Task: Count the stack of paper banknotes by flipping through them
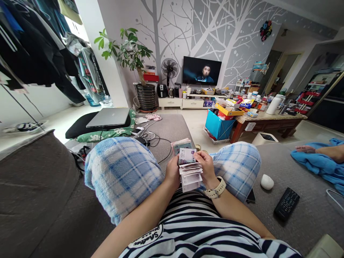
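Note:
Both hands hold a bundle of banknotes point(190, 168) above my lap, between my knees. My left hand point(172, 170) is closed on the left edge of the bundle. Fingers of my right hand point(206, 165) pinch the right side of the upper note point(187, 156), and a pale watch is on that wrist. Several notes hang fanned out below the hands. Other greenish and pink notes point(182, 144) show just beyond the upper note; what supports them is hidden.
A closed laptop point(109, 117) rests on cushions at the left, with cables point(153, 138) beside it. A white mouse point(267, 182) and black remote point(286, 204) lie on the sofa at right. Another person's foot point(305, 149) is on blue cloth. A cluttered table point(268, 119) stands farther back.

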`<state>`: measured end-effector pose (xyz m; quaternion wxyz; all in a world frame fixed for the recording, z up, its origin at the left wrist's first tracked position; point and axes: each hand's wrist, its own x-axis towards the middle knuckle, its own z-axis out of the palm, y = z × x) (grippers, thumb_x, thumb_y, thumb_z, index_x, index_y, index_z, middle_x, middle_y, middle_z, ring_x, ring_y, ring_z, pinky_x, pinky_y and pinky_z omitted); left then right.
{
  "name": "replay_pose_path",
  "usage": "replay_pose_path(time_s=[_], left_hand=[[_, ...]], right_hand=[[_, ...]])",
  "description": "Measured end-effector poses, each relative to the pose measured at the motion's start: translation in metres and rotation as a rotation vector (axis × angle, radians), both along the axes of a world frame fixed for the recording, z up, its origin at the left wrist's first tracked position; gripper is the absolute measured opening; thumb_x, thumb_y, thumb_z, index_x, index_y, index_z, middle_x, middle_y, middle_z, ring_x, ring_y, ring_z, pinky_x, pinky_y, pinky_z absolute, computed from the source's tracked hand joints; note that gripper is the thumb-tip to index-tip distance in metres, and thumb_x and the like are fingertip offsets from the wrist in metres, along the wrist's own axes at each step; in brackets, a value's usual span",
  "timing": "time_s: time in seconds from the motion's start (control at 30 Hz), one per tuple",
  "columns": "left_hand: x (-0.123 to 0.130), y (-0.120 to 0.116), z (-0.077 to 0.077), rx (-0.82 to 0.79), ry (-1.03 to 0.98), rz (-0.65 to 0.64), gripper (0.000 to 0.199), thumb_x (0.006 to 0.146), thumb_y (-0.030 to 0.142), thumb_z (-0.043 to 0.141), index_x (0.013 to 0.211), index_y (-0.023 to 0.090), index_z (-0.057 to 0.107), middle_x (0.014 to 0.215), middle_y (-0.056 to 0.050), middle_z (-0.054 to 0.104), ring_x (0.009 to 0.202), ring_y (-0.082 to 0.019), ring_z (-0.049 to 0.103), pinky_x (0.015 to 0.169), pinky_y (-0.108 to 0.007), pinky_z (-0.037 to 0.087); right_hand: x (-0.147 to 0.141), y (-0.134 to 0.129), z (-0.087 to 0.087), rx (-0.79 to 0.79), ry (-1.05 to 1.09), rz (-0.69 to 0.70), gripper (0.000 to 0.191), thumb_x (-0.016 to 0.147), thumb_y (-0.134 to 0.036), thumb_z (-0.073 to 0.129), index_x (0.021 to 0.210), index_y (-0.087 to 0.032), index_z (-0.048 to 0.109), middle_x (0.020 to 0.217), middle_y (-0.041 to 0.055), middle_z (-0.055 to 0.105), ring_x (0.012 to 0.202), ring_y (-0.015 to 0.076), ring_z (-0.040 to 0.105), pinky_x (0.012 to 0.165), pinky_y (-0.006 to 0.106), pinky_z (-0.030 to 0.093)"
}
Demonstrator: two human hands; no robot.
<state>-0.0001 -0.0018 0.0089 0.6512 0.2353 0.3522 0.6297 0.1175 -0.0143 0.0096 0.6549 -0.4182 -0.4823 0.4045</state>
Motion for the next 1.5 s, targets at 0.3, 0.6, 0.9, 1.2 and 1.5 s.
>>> replay_pose_path(time_s=[0.3, 0.6, 0.9, 1.2, 1.5], left_hand=[[-0.0001, -0.0015, -0.0002, 0.01, -0.003, 0.001, 0.027, 0.055, 0.034, 0.075, 0.073, 0.014, 0.068, 0.071, -0.004, 0.072, 0.064, -0.019, 0.065, 0.064, -0.03, 0.05], [0.0002, -0.0007, -0.0012, 0.017, 0.003, 0.007, 0.027, 0.056, 0.035, 0.075, 0.072, 0.015, 0.068, 0.069, -0.003, 0.07, 0.062, -0.017, 0.062, 0.062, -0.029, 0.049], [-0.0006, 0.0015, -0.0021, 0.024, 0.011, 0.023, 0.026, 0.056, 0.033, 0.073, 0.073, 0.014, 0.069, 0.068, -0.003, 0.07, 0.061, -0.017, 0.062, 0.06, -0.028, 0.048], [-0.0008, 0.0, -0.0003, 0.004, -0.048, -0.014, 0.028, 0.059, 0.031, 0.075, 0.081, 0.014, 0.068, 0.077, -0.006, 0.074, 0.07, -0.021, 0.069, 0.068, -0.031, 0.053], [0.0, -0.0063, 0.0067, 0.011, -0.063, -0.023, 0.026, 0.061, 0.026, 0.075, 0.084, 0.014, 0.068, 0.076, -0.007, 0.073, 0.082, -0.028, 0.073, 0.074, -0.037, 0.056]], right_hand=[[0.0001, -0.0001, -0.0002, -0.003, -0.01, -0.008, 0.028, 0.076, -0.044, 0.068, 0.064, -0.02, 0.06, 0.064, -0.0011, 0.053, 0.064, 0.0146, 0.045, 0.06, 0.028, 0.038], [-0.0006, -0.0008, 0.0002, -0.01, -0.011, -0.002, 0.029, 0.076, -0.044, 0.068, 0.064, -0.019, 0.059, 0.064, -0.0012, 0.052, 0.063, 0.0142, 0.044, 0.058, 0.028, 0.037], [0.0006, 0.0002, -0.0022, 0.009, 0.003, 0.025, 0.026, 0.077, -0.042, 0.069, 0.066, -0.019, 0.062, 0.063, -0.0015, 0.053, 0.062, 0.0135, 0.043, 0.057, 0.027, 0.037], [0.0016, -0.0011, -0.0036, 0.023, 0.06, 0.077, 0.03, 0.08, -0.046, 0.069, 0.068, -0.019, 0.062, 0.06, -0.0013, 0.056, 0.058, 0.0127, 0.045, 0.056, 0.027, 0.036], [0.0018, -0.0012, -0.0011, -0.022, 0.036, 0.04, 0.032, 0.069, -0.044, 0.079, 0.07, -0.02, 0.057, 0.061, -0.0037, 0.053, 0.057, 0.012, 0.043, 0.056, 0.027, 0.036]])
